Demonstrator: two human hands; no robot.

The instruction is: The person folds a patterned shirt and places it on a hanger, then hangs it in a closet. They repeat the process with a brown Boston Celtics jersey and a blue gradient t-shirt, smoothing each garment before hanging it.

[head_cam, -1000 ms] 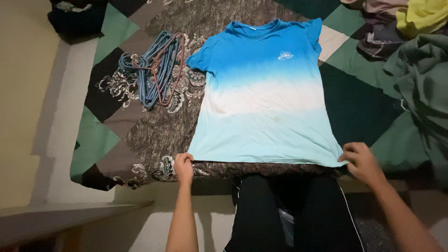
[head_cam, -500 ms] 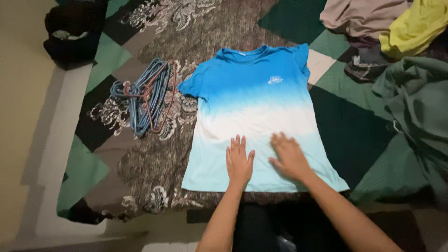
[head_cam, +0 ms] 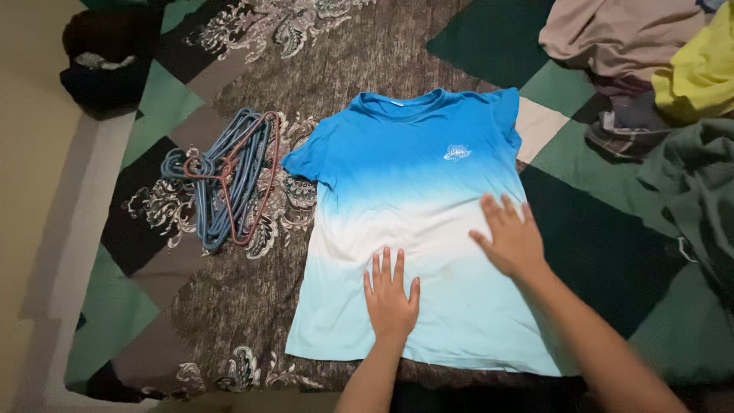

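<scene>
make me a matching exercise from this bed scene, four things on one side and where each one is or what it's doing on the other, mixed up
Things:
1. t-shirt
2. left hand
3. bundle of hangers
4. yellow garment

Places or states:
A. in the clothes pile at the far right corner
B. spread flat, face up, in the middle of the bedspread
C. lying to the left of the shirt's sleeve
D. pressed palm down on the shirt's pale lower part

Pairs: 1-B, 2-D, 3-C, 4-A

The right hand also lies flat on the shirt, near its right edge.
</scene>
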